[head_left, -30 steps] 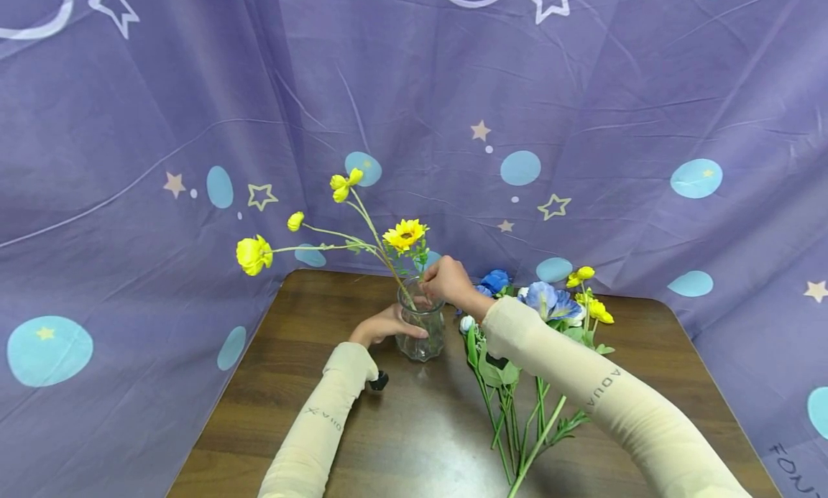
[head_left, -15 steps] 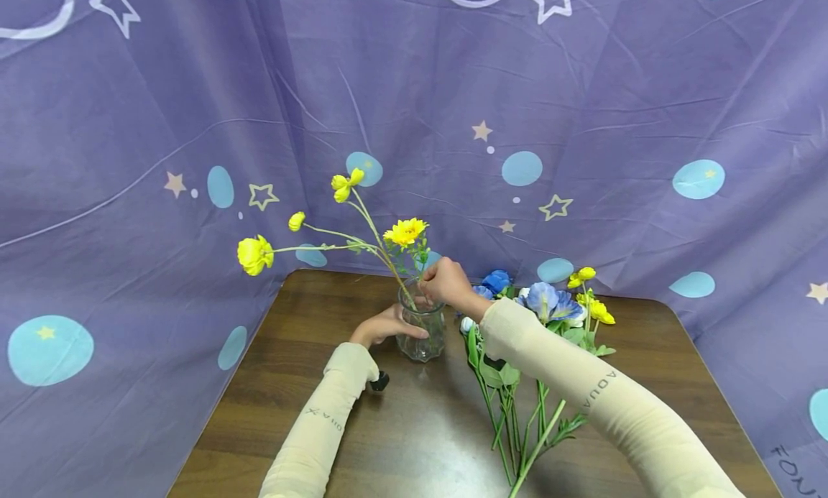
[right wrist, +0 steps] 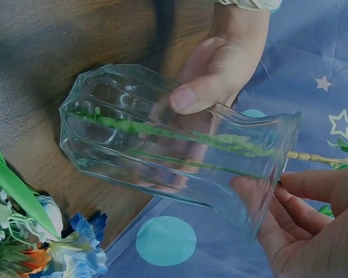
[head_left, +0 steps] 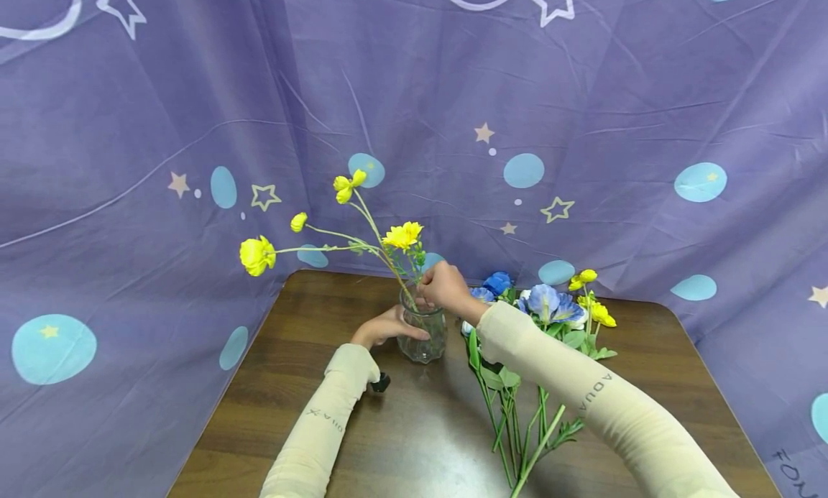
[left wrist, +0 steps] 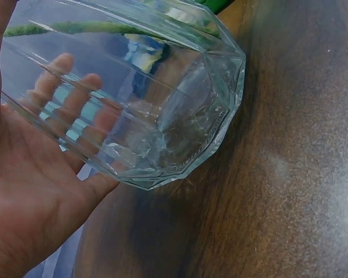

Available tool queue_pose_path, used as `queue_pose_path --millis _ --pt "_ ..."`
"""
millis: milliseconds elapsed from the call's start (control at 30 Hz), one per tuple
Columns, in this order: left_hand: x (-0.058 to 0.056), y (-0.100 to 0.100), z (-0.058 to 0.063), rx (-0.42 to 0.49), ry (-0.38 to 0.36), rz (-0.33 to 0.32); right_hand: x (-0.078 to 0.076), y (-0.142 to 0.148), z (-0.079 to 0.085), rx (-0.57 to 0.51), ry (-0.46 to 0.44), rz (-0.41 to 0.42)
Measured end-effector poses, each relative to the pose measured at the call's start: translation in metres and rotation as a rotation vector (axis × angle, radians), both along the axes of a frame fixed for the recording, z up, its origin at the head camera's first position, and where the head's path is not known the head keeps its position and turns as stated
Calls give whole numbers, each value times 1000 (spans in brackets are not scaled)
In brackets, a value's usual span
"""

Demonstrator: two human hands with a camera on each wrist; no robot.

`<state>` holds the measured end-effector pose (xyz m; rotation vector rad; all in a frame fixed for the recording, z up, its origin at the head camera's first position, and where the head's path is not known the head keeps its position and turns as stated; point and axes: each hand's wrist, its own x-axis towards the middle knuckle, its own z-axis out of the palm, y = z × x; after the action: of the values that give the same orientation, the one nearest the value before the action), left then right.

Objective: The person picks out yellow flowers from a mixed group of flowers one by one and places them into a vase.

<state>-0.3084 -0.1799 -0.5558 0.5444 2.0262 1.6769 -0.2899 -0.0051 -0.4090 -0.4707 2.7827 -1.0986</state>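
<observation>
Clear faceted glass vase point(head_left: 423, 349), seemingly upright on the dark brown wooden table point(head_left: 304, 333), is where the work is going on. From where I stand, the person's left hand point(head_left: 387, 325) is wrapped round its side, thumb in front and fingers behind (you can see them right through the glass). The right hand point(head_left: 446, 286) is at the mouth, finger and thumb closed in a pinch on the thin green stem of a yellow sunflower-like bloom point(head_left: 402, 236).

One branching spray of ruffled yellow flowers point(head_left: 380, 252) is already in, leaning well out to the left. I'd judge the second stem partly done: its lower end is inside the glass, but it hasn't been released. Most of the arranging seems left, since a loose bunch of blue, white and yellow flowers point(head_left: 546, 302) with long green stems lies outside the vase, to its right.
</observation>
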Motion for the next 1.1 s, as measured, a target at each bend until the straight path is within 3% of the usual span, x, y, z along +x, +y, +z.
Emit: queue_pose_path --millis 533,1100 --pt "1 0 1 -2 -34 13 -4 -4 -5 71 42 0" --pt "3 -1 5 -27 -90 13 -2 -8 -5 136 11 24"
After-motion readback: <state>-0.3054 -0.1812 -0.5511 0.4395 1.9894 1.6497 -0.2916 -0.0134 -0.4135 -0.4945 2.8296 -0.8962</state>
